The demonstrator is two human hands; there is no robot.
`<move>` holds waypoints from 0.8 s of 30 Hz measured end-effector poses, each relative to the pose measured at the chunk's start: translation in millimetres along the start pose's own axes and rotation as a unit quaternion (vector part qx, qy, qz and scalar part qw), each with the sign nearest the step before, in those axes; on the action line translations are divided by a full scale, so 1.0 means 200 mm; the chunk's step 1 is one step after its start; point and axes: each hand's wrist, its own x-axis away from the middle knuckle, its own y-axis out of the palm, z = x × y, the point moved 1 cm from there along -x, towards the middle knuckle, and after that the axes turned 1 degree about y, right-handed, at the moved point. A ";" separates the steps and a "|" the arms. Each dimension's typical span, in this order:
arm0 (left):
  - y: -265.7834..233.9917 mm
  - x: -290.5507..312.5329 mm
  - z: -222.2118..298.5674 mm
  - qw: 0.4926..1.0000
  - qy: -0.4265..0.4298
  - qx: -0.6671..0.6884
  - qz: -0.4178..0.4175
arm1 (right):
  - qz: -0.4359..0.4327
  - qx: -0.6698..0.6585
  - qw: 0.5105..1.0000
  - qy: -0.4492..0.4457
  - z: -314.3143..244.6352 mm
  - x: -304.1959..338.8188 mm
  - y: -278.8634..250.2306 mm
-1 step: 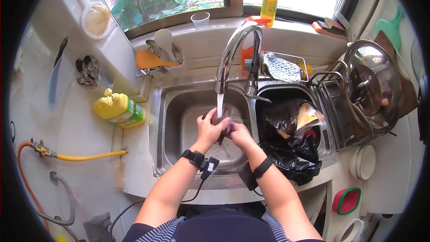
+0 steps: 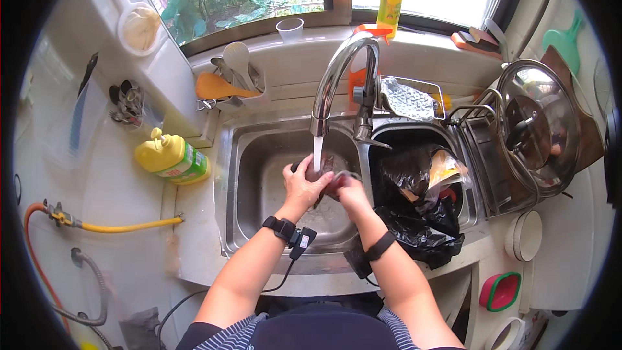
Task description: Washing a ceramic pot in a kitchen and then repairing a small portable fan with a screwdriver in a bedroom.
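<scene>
My left hand (image 2: pixel 304 183) is closed around a wet, dark reddish-brown thing (image 2: pixel 327 163) under the tap's stream, inside the left sink basin (image 2: pixel 259 204). What kind of thing it is, I cannot make out. Close beside it, my right hand (image 2: pixel 353 196) has its fingers curled at the thing's right end. A thin, greyish curved edge shows blurred at those fingers; what it belongs to is unclear. Water runs from the curved chrome faucet (image 2: pixel 324 91) onto the dark thing and my left fingers. Both hands stay above the basin floor.
The right basin holds a black plastic bag (image 2: pixel 414 220) with scraps. A dish rack with a glass pot lid (image 2: pixel 541 126) stands at the right. To the left are a yellow jug-shaped bottle (image 2: pixel 172 157) and a utensil holder (image 2: pixel 243 100). A yellow bottle (image 2: pixel 391 0) stands on the sill.
My right hand has shifted slightly, and a curved greyish edge now shows at its fingers. The left hand keeps its hold on the dark thing under the running water.
</scene>
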 end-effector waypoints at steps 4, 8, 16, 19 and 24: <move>-0.09 0.01 0.05 0.998 0.053 -0.019 0.041 | 0.111 -0.212 0.970 -0.030 -0.12 -0.07 -0.13; -0.14 0.06 0.03 0.995 0.082 -0.047 -0.013 | 0.203 -0.279 0.939 -0.016 -0.26 -0.25 -0.32; -0.28 0.17 -0.21 0.996 -0.010 -0.086 0.016 | 0.095 -0.206 0.974 -0.009 -0.33 -0.14 -0.26; -0.30 0.22 -0.30 0.984 -0.155 0.072 0.039 | -0.015 -0.261 0.964 0.043 -0.20 0.06 -0.04; -0.17 0.31 -0.46 0.949 -0.137 0.281 0.049 | -0.146 -0.359 0.911 0.141 0.02 0.24 0.30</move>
